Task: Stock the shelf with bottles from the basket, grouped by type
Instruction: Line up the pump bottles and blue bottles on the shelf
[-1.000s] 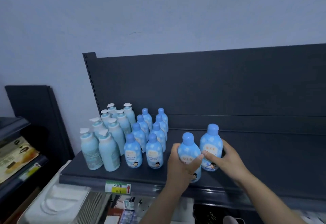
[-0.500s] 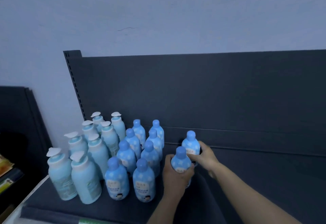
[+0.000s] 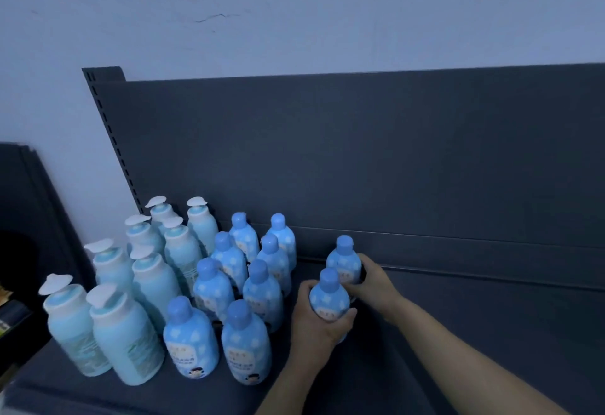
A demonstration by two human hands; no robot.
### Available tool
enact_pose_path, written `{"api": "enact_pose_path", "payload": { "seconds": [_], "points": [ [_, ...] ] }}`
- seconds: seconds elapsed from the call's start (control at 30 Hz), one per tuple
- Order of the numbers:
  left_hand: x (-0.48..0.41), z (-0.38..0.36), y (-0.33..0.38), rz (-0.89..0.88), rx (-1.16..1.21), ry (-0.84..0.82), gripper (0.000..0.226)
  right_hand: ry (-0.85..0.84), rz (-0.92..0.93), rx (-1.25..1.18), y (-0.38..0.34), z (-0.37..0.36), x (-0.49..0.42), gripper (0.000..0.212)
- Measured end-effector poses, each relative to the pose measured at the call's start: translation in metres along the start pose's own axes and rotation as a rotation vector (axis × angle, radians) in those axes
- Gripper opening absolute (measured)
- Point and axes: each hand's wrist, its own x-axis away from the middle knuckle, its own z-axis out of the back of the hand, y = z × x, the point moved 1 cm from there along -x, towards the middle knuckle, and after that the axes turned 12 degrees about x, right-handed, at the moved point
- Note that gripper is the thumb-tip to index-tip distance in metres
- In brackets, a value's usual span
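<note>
My left hand is wrapped around a blue-capped spotted bottle standing on the dark shelf. Just behind it my right hand grips a second blue-capped bottle near the shelf's back panel. Both bottles are upright, to the right of several matching blue-capped bottles set in two rows. Left of those stand several pale teal pump bottles with white pump tops. The basket is out of view.
The dark back panel rises behind the bottles, with a slotted upright at its left end. Another dark shelving unit stands at the far left. The shelf stretches bare to the right of my hands.
Both hands carried their bottles from the shelf's front edge back toward the rear panel, beside the blue-capped rows. The view has moved closer to the shelf.
</note>
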Motion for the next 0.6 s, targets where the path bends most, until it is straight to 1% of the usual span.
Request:
{"api": "enact_pose_path", "payload": {
  "seconds": [0.03, 0.1, 0.17, 0.2, 0.27, 0.3, 0.4, 0.43, 0.5, 0.6],
  "points": [
    [0.002, 0.000, -0.003, -0.009, -0.006, 0.023, 0.067, -0.002, -0.003, 0.017, 0.001, 0.001, 0.000, 0.045],
    [0.009, -0.003, -0.010, -0.023, -0.035, 0.119, 0.081, -0.006, -0.012, 0.042, 0.003, 0.001, -0.001, 0.047],
    [0.019, -0.013, -0.013, -0.035, -0.070, 0.230, 0.091, 0.005, -0.017, 0.091, 0.007, -0.001, -0.005, 0.040],
    [0.023, -0.019, -0.013, -0.036, -0.071, 0.276, 0.091, 0.010, -0.014, 0.121, 0.008, -0.002, -0.007, 0.034],
    [0.023, -0.029, -0.015, -0.036, -0.058, 0.348, 0.080, 0.007, 0.003, 0.152, 0.008, -0.005, -0.013, 0.024],
    [0.020, -0.032, -0.015, -0.036, -0.052, 0.378, 0.075, 0.000, 0.012, 0.135, 0.007, -0.007, -0.016, 0.024],
    [0.002, -0.036, -0.015, -0.042, -0.038, 0.425, 0.064, -0.025, 0.022, 0.042, 0.003, -0.012, -0.032, 0.032],
    [-0.005, -0.036, -0.014, -0.058, -0.044, 0.436, 0.059, -0.030, 0.019, 0.026, 0.000, -0.015, -0.039, 0.030],
    [-0.020, -0.033, -0.016, -0.084, -0.079, 0.472, 0.052, 0.004, 0.039, 0.095, -0.001, -0.018, -0.057, 0.025],
    [-0.038, -0.030, -0.025, -0.075, -0.125, 0.498, 0.053, 0.019, 0.063, 0.185, -0.006, -0.021, -0.071, 0.036]
  ]
}}
